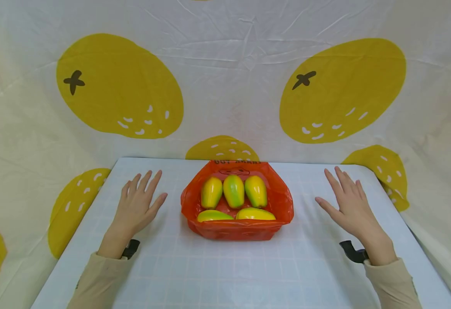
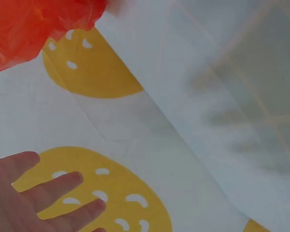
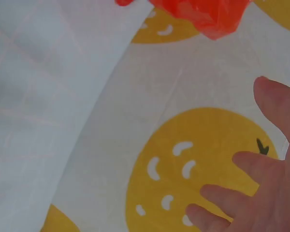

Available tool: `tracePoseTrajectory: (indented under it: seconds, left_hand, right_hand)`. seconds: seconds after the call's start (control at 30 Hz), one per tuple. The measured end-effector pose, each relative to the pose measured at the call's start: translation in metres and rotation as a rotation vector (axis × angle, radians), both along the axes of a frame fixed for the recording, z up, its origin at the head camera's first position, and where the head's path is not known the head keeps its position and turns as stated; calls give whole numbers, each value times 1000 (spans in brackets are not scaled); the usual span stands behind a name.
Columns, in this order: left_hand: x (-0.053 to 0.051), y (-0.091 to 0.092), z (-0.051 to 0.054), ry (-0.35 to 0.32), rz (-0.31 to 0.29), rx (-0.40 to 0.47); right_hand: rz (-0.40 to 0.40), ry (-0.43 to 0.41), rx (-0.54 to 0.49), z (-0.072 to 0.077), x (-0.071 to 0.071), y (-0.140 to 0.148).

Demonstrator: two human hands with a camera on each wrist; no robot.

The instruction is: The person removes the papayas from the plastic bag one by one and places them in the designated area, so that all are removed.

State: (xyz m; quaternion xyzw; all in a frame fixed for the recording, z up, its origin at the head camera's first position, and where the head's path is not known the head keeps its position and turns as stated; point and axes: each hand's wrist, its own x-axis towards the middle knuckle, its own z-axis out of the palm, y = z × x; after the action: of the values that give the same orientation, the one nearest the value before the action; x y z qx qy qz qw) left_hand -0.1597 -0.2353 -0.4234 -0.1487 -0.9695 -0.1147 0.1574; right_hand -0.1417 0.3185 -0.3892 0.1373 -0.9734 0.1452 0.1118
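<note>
A red plastic bag point(image 1: 233, 234) stands with its mouth spread wide at the middle of the table, holding several yellow-green mangoes point(image 1: 234, 192): three in a back row, two lying in front. Left of the bag, my left hand point(image 1: 136, 210) hovers with fingers spread, touching nothing. My right hand point(image 1: 352, 209) is held the same way on the bag's right. In the left wrist view, the left hand point(image 2: 43, 198) shows below the bag's edge point(image 2: 19, 34); in the right wrist view, the right hand point(image 3: 261, 188) is below the bag point(image 3: 215, 17).
The table point(image 1: 225, 279) has a pale, faintly checked cover. Behind and beside it hangs a white cloth point(image 1: 225, 94) printed with large yellow fruit shapes. A black strap piece point(image 1: 132, 249) is on the left wrist and another point(image 1: 353, 252) on the right.
</note>
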Motion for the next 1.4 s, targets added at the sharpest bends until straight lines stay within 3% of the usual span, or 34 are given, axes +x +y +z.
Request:
tracePoseTrajectory:
  seconds: [0.23,0.67,0.8,1.07,1.4]
  left_hand:
    - [-1,5,0,73,-79,161]
    - [-2,25,1,122,-173,367]
    - [-2,34,1,92,-184,392]
    - [3,54,6,0,-133,397]
    - [8,75,11,-116,-103,382]
  right_hand:
    - [38,69,-119,7,1,-8]
    - [27,50,-361,18,6,-26]
    - [23,71,-407,22,7,-31]
    - [58,113,-465,32,7,-43]
    - [111,120,-477,45,-1,-59]
